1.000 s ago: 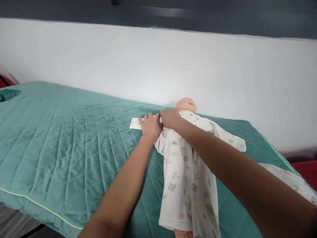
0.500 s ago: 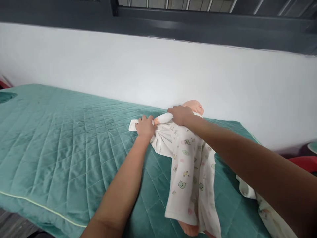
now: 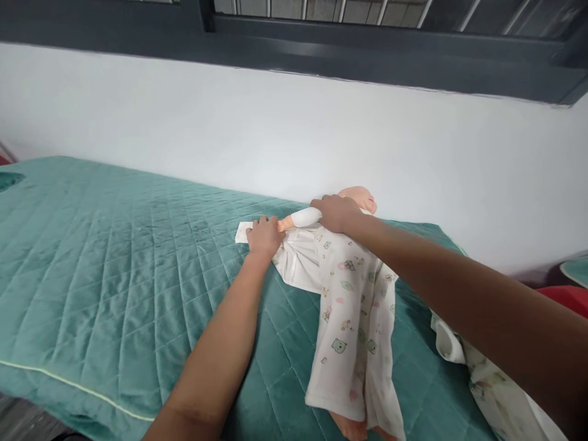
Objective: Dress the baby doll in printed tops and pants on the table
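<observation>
A baby doll (image 3: 358, 195) lies on a green quilted bed cover (image 3: 138, 263), its head towards the wall and its feet towards me. It wears white printed pajamas (image 3: 346, 318). My left hand (image 3: 265, 236) is closed on a white sleeve (image 3: 243, 233), whose end sticks out to the left of the fingers. Right beside those fingers shows the doll's bare forearm (image 3: 285, 224), with white cloth above it. My right hand (image 3: 337, 213) is wrapped over the doll's shoulder, partly covering its upper body. The doll's fingers are hidden by my left hand.
Behind the bed rises a white wall (image 3: 229, 122) under a dark window frame (image 3: 344, 52). At the lower right lies a pale printed cloth (image 3: 496, 380), partly behind my right arm. A red object (image 3: 565, 298) stands at the right edge.
My left hand has shifted slightly left with the sleeve, and more of the doll's bare forearm shows. My right hand stays on the shoulder. The view has turned a little.
</observation>
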`<state>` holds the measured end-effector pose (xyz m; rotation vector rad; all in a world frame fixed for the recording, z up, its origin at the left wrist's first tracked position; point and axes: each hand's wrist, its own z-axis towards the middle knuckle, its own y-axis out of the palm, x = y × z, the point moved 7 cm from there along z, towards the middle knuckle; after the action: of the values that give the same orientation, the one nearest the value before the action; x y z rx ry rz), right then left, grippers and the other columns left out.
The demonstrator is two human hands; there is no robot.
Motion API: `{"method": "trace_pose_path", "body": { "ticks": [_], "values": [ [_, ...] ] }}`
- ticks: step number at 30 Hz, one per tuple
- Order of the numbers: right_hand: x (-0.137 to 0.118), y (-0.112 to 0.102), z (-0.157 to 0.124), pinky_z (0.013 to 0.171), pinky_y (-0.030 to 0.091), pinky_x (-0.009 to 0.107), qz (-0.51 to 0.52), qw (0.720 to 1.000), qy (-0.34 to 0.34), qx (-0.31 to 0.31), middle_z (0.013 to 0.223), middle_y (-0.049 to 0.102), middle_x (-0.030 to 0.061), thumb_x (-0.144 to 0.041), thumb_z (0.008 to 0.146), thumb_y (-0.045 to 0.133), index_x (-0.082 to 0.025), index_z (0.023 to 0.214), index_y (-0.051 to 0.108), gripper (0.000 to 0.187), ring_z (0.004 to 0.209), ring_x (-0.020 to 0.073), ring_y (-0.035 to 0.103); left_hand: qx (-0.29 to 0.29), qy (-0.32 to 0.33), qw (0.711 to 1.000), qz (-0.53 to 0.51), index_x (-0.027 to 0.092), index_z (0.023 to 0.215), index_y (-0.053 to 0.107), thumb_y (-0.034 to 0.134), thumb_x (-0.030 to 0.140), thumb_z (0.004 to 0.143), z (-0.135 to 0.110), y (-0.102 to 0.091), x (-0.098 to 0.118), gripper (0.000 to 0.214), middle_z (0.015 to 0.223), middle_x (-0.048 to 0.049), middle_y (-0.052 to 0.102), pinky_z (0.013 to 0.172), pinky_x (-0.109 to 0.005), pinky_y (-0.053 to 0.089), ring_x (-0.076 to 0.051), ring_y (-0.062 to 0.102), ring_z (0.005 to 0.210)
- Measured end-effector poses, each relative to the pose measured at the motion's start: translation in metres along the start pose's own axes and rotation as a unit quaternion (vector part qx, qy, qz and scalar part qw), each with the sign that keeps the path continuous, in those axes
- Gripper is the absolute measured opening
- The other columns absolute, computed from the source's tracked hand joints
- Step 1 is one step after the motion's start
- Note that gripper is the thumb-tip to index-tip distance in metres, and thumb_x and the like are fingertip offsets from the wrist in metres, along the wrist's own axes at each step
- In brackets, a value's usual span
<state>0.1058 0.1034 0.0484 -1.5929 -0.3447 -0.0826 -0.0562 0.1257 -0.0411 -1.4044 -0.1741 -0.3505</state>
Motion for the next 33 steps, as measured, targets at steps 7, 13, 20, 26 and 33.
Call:
{"method": "trace_pose_path", "body": {
  "ticks": [7, 13, 20, 26, 33],
  "values": [
    [-0.019, 0.017, 0.018, 0.079, 0.048, 0.038, 0.037, 0.999, -0.034, -0.012, 0.113, 0.069, 0.0097, -0.023, 0.091, 0.054, -0.025, 0.114, 0.062, 0.025, 0.098, 0.0273, 0.066, 0.018, 0.029, 0.999, 0.011, 0.024, 0.117, 0.061, 0.049, 0.028, 0.094, 0.005, 0.0, 0.007, 0.026, 0.125, -0.012, 0.063, 0.102, -0.051, 0.045, -0.031, 0.057, 0.119],
    [-0.038, 0.022, 0.018, 0.086, 0.049, 0.043, 0.059, 0.997, -0.05, 0.007, 0.114, 0.069, 0.0129, -0.021, 0.088, 0.058, -0.021, 0.113, 0.064, 0.026, 0.105, 0.0321, 0.065, 0.032, 0.167, 0.985, 0.013, 0.031, 0.139, 0.05, 0.056, 0.038, 0.095, -0.002, 0.006, 0.029, 0.046, 0.133, -0.0087, 0.063, 0.119, -0.063, 0.02, -0.031, 0.052, 0.128],
    [0.003, 0.016, -0.022, 0.101, 0.047, 0.044, 0.243, 0.962, -0.035, 0.117, 0.136, 0.065, 0.0085, -0.024, 0.095, 0.047, -0.023, 0.13, 0.062, 0.038, 0.123, 0.0297, 0.059, 0.05, 0.135, 0.989, 0.02, 0.028, 0.131, 0.058, 0.056, 0.03, 0.095, -0.004, 0.007, 0.024, 0.036, 0.129, -0.008, 0.066, 0.114, -0.052, 0.032, -0.029, 0.056, 0.124],
    [0.107, 0.071, -0.093, 0.107, 0.044, 0.048, 0.423, 0.819, 0.208, 0.327, 0.129, 0.068, 0.0111, -0.034, 0.09, 0.049, -0.019, 0.123, 0.067, 0.04, 0.121, 0.0294, 0.06, 0.069, 0.127, 0.989, 0.033, 0.026, 0.127, 0.058, 0.052, 0.024, 0.095, -0.006, 0.007, 0.025, 0.032, 0.126, -0.0082, 0.067, 0.114, -0.054, 0.031, -0.028, 0.057, 0.122],
    [0.123, 0.114, -0.103, 0.109, 0.04, 0.049, 0.324, 0.863, 0.218, 0.321, 0.127, 0.069, 0.01, -0.023, 0.086, 0.045, -0.021, 0.125, 0.067, 0.045, 0.119, 0.029, 0.059, 0.087, 0.103, 0.99, 0.041, 0.025, 0.125, 0.058, 0.05, 0.022, 0.094, -0.007, 0.008, 0.022, 0.032, 0.125, -0.0086, 0.067, 0.113, -0.052, 0.033, -0.028, 0.058, 0.122]
  ]
}}
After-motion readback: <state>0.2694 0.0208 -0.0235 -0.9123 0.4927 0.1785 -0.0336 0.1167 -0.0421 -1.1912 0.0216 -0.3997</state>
